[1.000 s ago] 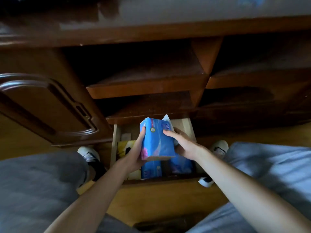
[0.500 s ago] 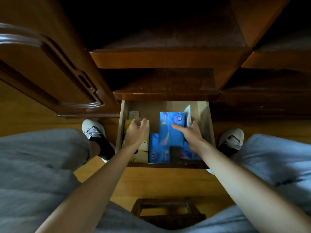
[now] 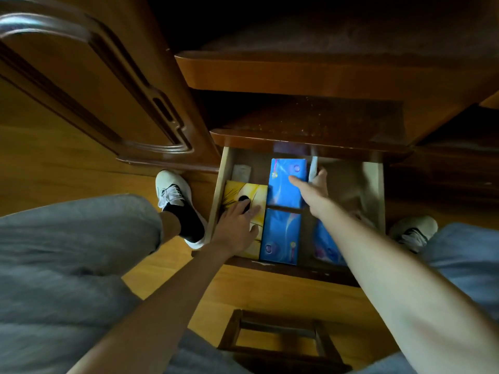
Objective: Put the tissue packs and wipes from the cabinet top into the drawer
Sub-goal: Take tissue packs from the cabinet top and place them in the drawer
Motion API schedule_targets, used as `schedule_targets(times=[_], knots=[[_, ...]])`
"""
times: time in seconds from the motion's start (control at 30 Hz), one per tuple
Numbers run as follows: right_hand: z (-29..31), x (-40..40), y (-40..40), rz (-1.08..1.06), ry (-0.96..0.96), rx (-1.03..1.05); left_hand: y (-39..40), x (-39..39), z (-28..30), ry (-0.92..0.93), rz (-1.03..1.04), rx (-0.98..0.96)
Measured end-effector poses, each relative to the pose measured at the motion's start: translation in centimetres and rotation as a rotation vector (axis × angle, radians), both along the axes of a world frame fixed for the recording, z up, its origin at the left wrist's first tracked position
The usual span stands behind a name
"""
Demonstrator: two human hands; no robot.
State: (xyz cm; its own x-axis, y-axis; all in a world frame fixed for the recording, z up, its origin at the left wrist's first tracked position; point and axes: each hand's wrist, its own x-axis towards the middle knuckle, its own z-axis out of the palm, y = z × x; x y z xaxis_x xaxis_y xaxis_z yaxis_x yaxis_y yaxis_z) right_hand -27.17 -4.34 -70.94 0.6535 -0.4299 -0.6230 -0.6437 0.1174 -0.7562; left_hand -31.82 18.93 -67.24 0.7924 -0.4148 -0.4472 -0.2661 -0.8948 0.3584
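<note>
Three blue packs lie in the drawer (image 3: 374, 184); my right hand (image 3: 313, 194) pinches the rear tissue pack (image 3: 283, 182) at frame centre, seating it. My left hand (image 3: 237, 225) rests flat-fingered on the yellow pack (image 3: 235, 193). Next, I judge: let go, fetch more.

The scene was dim, the cabinet shelves (image 3: 310, 31) sunk in deep shadow; wide-angle distortion bent the edges, and the foreground trousers (image 3: 54, 265) were softly blurred.

no readable text, blue tissue packs (image 3: 287, 182) show only blurred round logos; yellow pack (image 3: 244, 195) likewise illegible
</note>
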Motion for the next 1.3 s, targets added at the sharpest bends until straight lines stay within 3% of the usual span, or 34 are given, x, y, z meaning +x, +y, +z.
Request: schedule_targets(times=[0.07,0.27,0.53,0.67,0.77,0.87,1.0,1.3], knots=[[-1.3,-0.3,-0.1,0.14,0.077,-0.085,-0.1,-0.1,-0.1,0.005,0.012,-0.008],[-2.1,0.6,-0.8,0.21,0.165,-0.141,-0.5,-0.1,0.0,-0.057,0.049,-0.027],[-1.7,-1.0,-0.1,0.204,0.181,-0.263,-0.2,0.1,0.0,-0.04,0.041,-0.027],[-0.3,-2.4,-3.4,0.16,0.196,-0.441,-0.3,0.0,-0.3,-0.041,0.049,-0.03],[0.9,-3.7,-6.6,0.074,0.207,-0.466,-0.8,-0.2,-0.6,-0.07,0.085,-0.029],[1.5,-4.9,-9.1,0.121,0.269,-0.507,-1.4,-0.3,-0.8,-0.088,0.12,-0.025],[0.7,-6.9,-9.8,0.307,0.349,-0.402,-2.0,-0.3,-0.8,-0.079,0.133,-0.02],[0.2,-9.0,-8.7,0.453,0.449,-0.246,-2.6,-0.2,-0.5,-0.093,0.163,0.007]])
